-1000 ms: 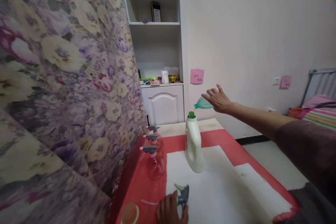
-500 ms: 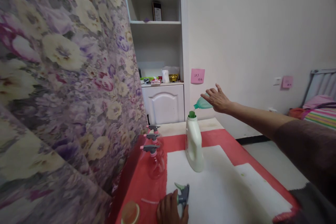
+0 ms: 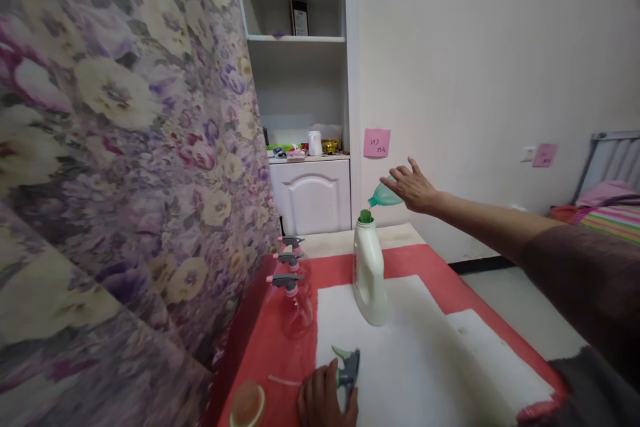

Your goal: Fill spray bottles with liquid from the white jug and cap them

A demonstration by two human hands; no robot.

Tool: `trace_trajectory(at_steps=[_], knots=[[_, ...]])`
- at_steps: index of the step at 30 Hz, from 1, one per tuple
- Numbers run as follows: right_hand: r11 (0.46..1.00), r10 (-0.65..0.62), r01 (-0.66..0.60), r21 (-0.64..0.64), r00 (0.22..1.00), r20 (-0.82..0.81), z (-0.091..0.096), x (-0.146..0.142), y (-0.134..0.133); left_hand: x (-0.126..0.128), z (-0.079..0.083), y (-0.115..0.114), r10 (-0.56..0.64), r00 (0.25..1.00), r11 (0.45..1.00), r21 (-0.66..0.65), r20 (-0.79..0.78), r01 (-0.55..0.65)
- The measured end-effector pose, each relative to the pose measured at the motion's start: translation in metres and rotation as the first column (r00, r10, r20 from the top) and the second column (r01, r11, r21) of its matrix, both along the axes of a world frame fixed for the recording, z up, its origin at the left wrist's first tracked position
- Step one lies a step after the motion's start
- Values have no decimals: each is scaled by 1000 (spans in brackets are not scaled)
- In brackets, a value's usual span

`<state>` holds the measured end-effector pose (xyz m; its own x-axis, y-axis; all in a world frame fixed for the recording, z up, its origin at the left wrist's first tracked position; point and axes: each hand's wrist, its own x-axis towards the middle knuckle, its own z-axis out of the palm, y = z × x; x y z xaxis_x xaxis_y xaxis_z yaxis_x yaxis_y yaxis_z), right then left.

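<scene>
My right hand (image 3: 413,188) grips a clear green bottle (image 3: 386,195), tipped so its neck points left and down above the mouth of a pale green jug (image 3: 369,273). A green spout (image 3: 365,215) shows in the jug's opening. The jug stands upright on a white sheet. Low in the view, my left hand (image 3: 326,399) is closed around a grey and green spray trigger head (image 3: 349,370) near the table surface. A thin tube (image 3: 284,380) sticks out to the left of that hand.
Three clear spray bottles (image 3: 299,310) with grey and pink heads stand in a row at the left. A round lid (image 3: 247,404) lies near the front left edge. The white sheet (image 3: 410,347) covers part of the red table (image 3: 400,261). A floral curtain (image 3: 150,180) hangs close on the left.
Almost nothing differs. The whole view has shifted very slightly; both hands keep their hold, and the bottle stays tilted over the jug.
</scene>
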<state>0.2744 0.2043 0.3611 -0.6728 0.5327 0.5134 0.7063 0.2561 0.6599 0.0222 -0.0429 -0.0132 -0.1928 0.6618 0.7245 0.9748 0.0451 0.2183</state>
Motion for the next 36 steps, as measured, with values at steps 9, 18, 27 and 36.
trace_trajectory(at_steps=[9, 18, 27, 36], knots=[[1000, 19, -20, 17, 999, 34, 0, -7, -1, 2, 3, -1, -14, 1000, 1000, -27, 25, 14], [998, 40, -44, 39, 996, 85, -1, -14, -1, 1, 0, -1, -29, 999, 1000, -10, 41, 30], [994, 98, -104, 46, 988, 121, -1, -26, -3, 2, 2, -2, -31, 999, 1000, -5, 21, 31], [980, 175, -189, 59, 966, 189, -4, -36, 1, 5, 4, -3, -2, 1000, 1000, -26, 9, 2]])
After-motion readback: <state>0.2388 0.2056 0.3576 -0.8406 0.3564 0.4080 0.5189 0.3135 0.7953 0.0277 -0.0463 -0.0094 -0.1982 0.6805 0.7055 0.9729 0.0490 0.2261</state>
